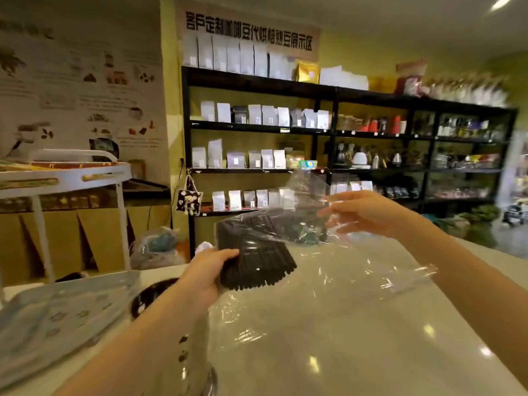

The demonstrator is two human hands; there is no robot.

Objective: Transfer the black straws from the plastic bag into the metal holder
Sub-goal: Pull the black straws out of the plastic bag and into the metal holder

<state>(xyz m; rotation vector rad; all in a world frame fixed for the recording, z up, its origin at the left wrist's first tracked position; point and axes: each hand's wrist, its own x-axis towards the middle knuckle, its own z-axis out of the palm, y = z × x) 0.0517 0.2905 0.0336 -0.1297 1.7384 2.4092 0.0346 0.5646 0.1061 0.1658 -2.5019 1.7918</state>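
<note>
A thick bundle of black straws (pixel 258 260) is held up over the white counter (pixel 357 338). My left hand (pixel 210 274) grips the near end of the bundle. The far ends of the straws still lie inside a clear plastic bag (pixel 308 201), and my right hand (pixel 368 214) pinches the bag's upper part. More clear plastic (pixel 314 295) hangs and spreads below the bundle onto the counter. A round dark opening (pixel 148 295) shows behind my left forearm; I cannot tell whether it is the metal holder.
A pale blue patterned sheet (pixel 63 318) lies on the counter at the left. A white trolley (pixel 65 175) stands beyond it. Black shelving (pixel 334 132) with bags and jars fills the back wall. Cardboard boxes (pixel 85 238) sit on the floor.
</note>
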